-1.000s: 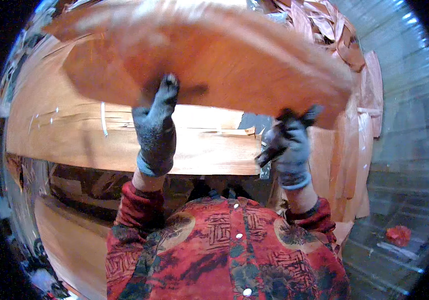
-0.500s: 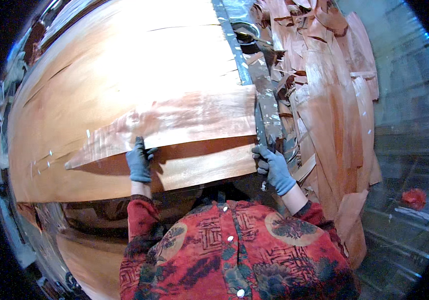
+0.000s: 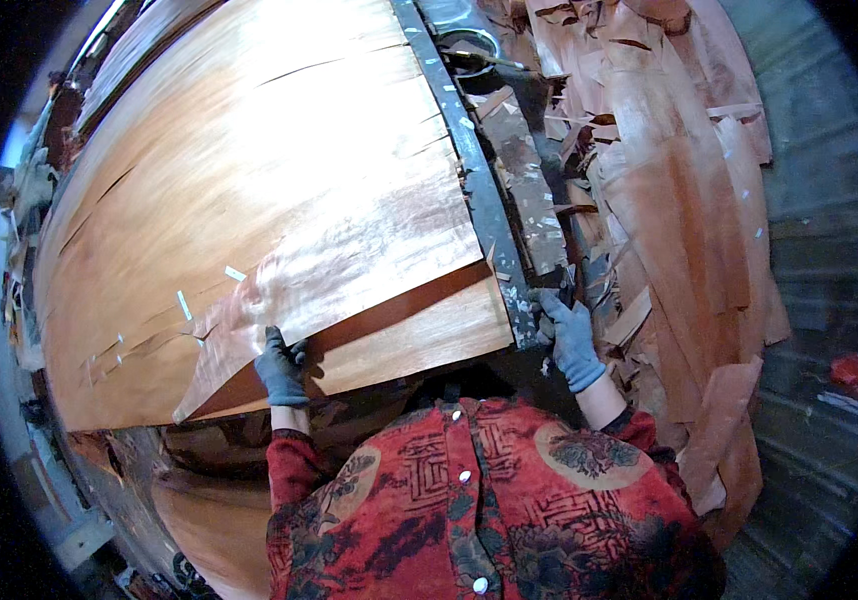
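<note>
Broad wood sheet (image 3: 149,290) fills L + centre, glare on far part. Nearest: red patterned shirt (image 3: 469,490). L hand (image 3: 282,370), gloved, at near edge of loose sheet (image 3: 359,280), fingers part bent, thumb out; can't tell if pinching. R hand (image 3: 571,340), gloved, fingers curled, just R of dark strip (image 3: 464,150); can't tell what, if anything, it grips. Loose sheet atop broad one, shadow along near edge. Scraps (image 3: 674,220) heaped R. Far: dark bowl (image 3: 474,45) w/ stick (image 3: 504,62).
</note>
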{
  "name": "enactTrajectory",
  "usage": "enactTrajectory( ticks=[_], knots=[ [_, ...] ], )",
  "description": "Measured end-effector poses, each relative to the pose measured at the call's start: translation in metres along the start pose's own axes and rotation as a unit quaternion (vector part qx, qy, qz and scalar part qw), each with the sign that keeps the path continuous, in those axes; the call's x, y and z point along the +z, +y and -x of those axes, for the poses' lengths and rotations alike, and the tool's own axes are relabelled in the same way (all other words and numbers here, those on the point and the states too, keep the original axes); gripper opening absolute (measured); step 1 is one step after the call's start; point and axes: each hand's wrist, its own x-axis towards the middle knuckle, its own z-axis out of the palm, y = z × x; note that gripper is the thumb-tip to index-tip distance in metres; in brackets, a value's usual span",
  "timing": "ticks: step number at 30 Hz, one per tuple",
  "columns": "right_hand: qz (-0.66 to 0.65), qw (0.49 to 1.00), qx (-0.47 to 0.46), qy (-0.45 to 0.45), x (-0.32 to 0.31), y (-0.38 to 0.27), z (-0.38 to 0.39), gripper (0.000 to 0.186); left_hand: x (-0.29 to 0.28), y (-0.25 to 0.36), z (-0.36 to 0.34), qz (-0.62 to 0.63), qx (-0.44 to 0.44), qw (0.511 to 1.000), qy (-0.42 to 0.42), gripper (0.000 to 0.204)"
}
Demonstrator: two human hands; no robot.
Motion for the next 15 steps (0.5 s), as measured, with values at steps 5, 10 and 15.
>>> enactTrajectory(
  ticks=[5, 10, 15],
  knots=[
    [0.398, 0.743, -0.538, 0.015, 0.019, -0.015, -0.018, 0.034, -0.008, 0.005, -0.003, -0.007, -0.013, 0.999, -0.032, 0.031],
    [0.456, 0.685, -0.565, -0.060, 0.060, -0.050, -0.030, 0.048, -0.030, 0.047, 0.028, 0.025, -0.039, 0.993, -0.108, 0.022],
    [0.341, 0.782, -0.460, -0.248, 0.056, -0.053, -0.045, 0.026, -0.041, 0.099, 0.059, -0.027, -0.032, 0.986, -0.163, 0.022]
  ],
)
